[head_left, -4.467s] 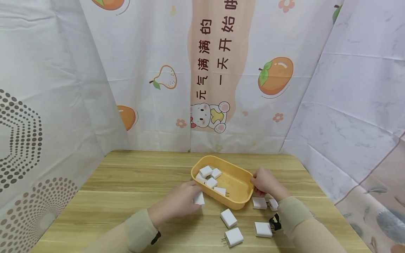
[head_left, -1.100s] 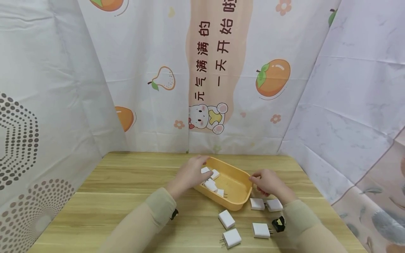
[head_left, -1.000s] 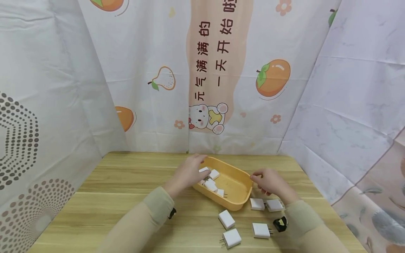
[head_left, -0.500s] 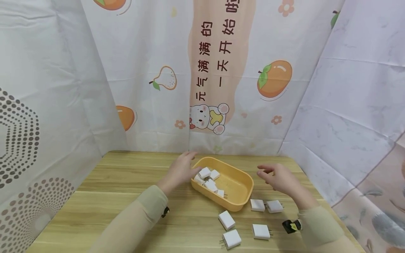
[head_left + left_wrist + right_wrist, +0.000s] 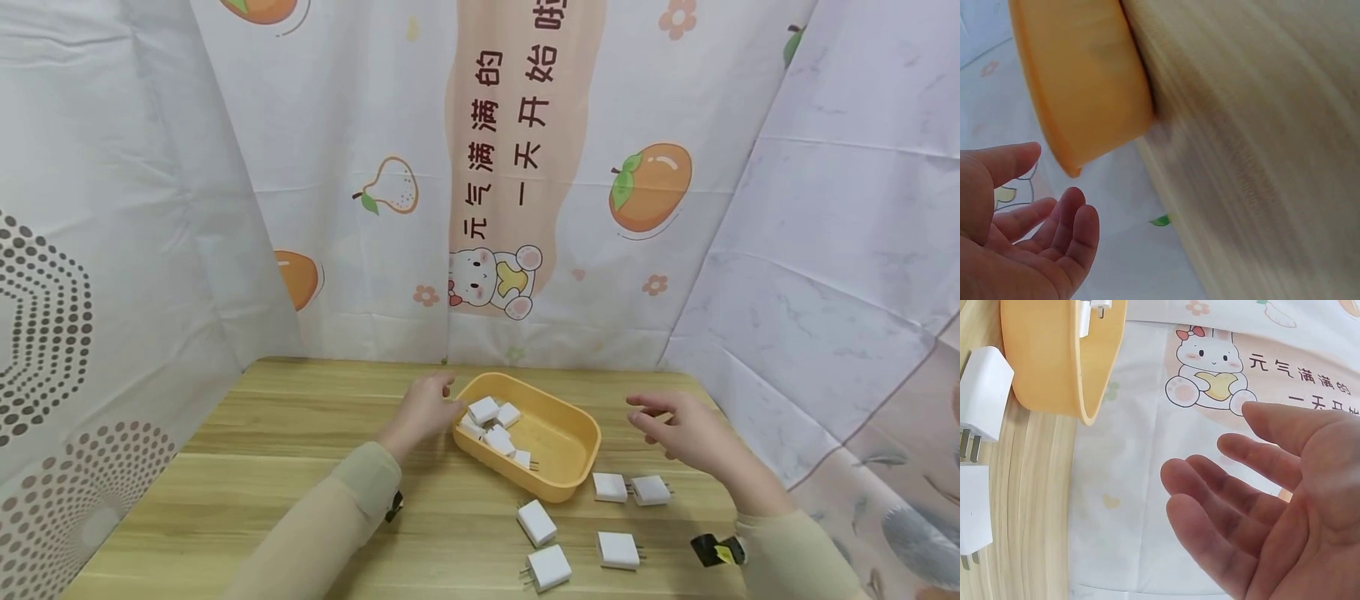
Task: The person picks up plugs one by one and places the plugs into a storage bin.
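Observation:
A yellow plastic basket [image 5: 566, 490] stands on the table with several white charger plugs [image 5: 483, 409] heaped at its left end. Just left of the basket is my left hand [image 5: 420, 412]; in the left wrist view its loosely bent fingers [image 5: 1079, 240] are apart from the rim and hold nothing. My right hand [image 5: 686, 433] hovers right of the basket, fingers loosely spread and nothing in them, as the right wrist view also shows. More white plugs lie on the table, among them a charger plug [image 5: 610, 487] and another charger plug [image 5: 651, 490] side by side near the basket's right end.
Closer to the front lie a charger plug [image 5: 537, 522], a second charger plug [image 5: 548, 568] and a third charger plug [image 5: 618, 550], prongs showing. The wooden table [image 5: 247, 467] is bounded by a printed curtain [image 5: 360, 267] behind and hanging cloths at both sides.
My left hand brought a white plug into the basket, let it go and drew back left. My right hand released the basket's right rim and moved away right.

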A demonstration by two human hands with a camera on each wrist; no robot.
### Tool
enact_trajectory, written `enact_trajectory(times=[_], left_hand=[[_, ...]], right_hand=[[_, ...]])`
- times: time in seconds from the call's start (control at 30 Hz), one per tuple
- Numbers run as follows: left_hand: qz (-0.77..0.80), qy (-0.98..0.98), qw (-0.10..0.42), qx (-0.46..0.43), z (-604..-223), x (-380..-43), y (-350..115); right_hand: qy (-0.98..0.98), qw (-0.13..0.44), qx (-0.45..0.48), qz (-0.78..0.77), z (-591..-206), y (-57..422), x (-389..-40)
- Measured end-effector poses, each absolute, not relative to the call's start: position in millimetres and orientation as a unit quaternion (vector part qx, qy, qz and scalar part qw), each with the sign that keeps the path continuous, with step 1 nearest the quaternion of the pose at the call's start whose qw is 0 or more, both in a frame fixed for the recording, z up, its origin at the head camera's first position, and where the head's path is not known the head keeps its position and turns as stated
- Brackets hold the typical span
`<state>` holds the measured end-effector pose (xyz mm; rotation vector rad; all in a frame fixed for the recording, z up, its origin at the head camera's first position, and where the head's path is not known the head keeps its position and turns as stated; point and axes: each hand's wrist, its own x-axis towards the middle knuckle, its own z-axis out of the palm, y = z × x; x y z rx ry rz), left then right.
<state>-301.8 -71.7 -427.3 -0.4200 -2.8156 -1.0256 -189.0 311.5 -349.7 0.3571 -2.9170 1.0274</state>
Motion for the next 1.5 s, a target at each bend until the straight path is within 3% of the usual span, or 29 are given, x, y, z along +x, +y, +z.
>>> enact_trajectory(times=[0.23, 0.67, 1.5], left_hand=[[-0.320, -0.938, 0.040, -0.131, -438, -311, -66], [-0.206, -0.960, 0.067, -0.175, -446, -317, -62], [-0.204, -0.960, 0.068, -0.178, -446, -317, -59]], right_hand=[[-0.936, 0.017, 0.107, 0.335, -350, 317, -184], [-0.934, 0.014, 0.104, 0.340, -351, 321, -180], [-0.944, 0.006, 0.107, 0.311, -348, 325, -179]])
